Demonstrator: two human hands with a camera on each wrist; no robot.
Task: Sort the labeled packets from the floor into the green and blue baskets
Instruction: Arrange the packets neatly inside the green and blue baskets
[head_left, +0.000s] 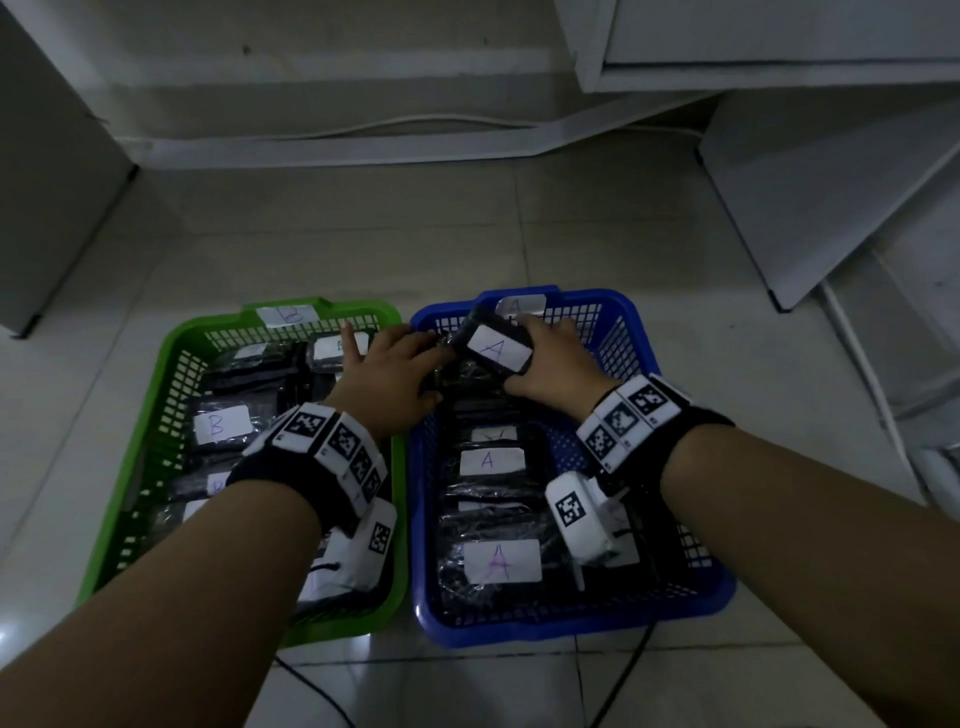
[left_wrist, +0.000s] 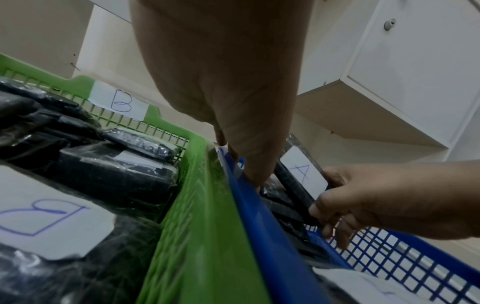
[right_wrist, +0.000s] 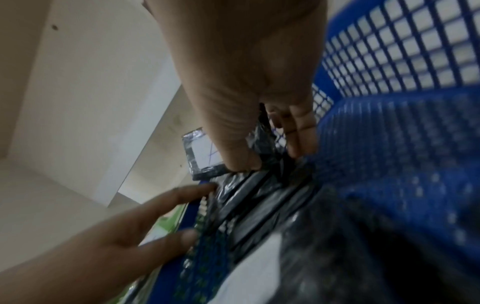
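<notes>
A green basket (head_left: 171, 343) tagged B holds several black packets with B labels (head_left: 222, 424). To its right, touching it, a blue basket (head_left: 639, 332) tagged A holds several packets with A labels (head_left: 501, 561). At the blue basket's far end my right hand (head_left: 524, 358) grips a black packet labelled A (head_left: 496, 349), tilted up above the pile, thumb under and fingers over it. My left hand (head_left: 410, 358) reaches across the shared rims, its straight fingers touching the black packets beside the held one. The left wrist view shows the held packet (left_wrist: 303, 172) standing on edge.
The baskets stand on a pale tiled floor (head_left: 322, 244). White cabinet panels (head_left: 831, 197) lean at the back right and a grey one (head_left: 47, 171) stands at the left. A white cable (head_left: 363, 124) runs along the wall. Dark cables (head_left: 317, 691) lie in front of the baskets.
</notes>
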